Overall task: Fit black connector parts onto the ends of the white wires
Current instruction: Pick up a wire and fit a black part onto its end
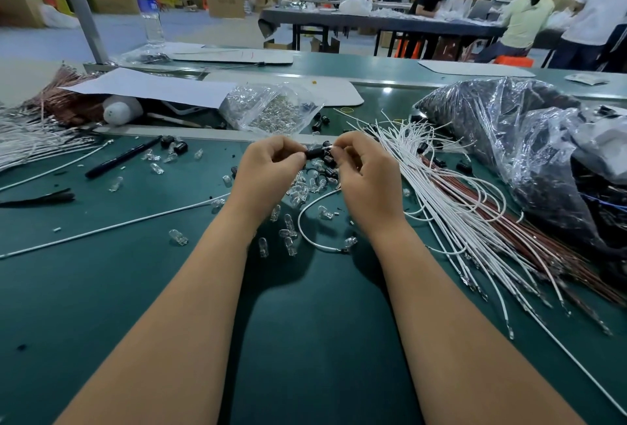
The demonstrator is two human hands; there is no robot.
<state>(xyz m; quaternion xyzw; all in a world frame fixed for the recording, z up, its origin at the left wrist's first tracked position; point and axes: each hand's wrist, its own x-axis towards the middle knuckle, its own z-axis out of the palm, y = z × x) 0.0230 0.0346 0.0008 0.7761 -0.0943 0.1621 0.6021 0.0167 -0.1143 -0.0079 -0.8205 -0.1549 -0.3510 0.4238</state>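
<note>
Hands (pixel 271 161) (pixel 361 170) raised together, pinching black connector (pixel 314 154).

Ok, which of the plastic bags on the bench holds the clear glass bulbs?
The small clear bag behind the hands; the big bag at right holds dark parts.

Head camera looks forward and down, close over the green table (pixel 101 289).

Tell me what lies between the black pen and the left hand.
In the head view, loose clear glass bulbs lie scattered on the green mat between the black pen and the left hand.
</note>
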